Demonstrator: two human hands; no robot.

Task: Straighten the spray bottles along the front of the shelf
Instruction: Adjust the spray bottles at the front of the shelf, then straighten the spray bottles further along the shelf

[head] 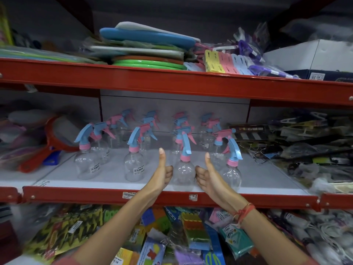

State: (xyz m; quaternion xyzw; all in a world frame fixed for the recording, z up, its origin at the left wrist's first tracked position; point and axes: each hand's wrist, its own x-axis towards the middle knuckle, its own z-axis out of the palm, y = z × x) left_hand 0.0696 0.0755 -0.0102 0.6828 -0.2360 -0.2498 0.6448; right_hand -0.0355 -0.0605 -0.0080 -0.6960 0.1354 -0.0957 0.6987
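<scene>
Clear spray bottles with blue-and-pink trigger heads stand on the middle shelf (107,178). Along the front stand several: one at the left (87,165), one left of centre (133,167), one in the centre (184,174) and one at the right (232,174). More bottles (150,123) stand in rows behind them. My left hand (162,174) and my right hand (207,177) press against the two sides of the centre bottle, fingers curled, both thumbs pointing up. The bottle stands upright at the shelf's front edge, its nozzle pointing toward me.
A red shelf rail (172,197) with price tags runs along the front. An orange-red racket-like item (51,146) lies to the left, packaged hardware (305,150) to the right. Stacked mats (149,46) fill the upper shelf. Packaged goods (172,236) crowd the shelf below.
</scene>
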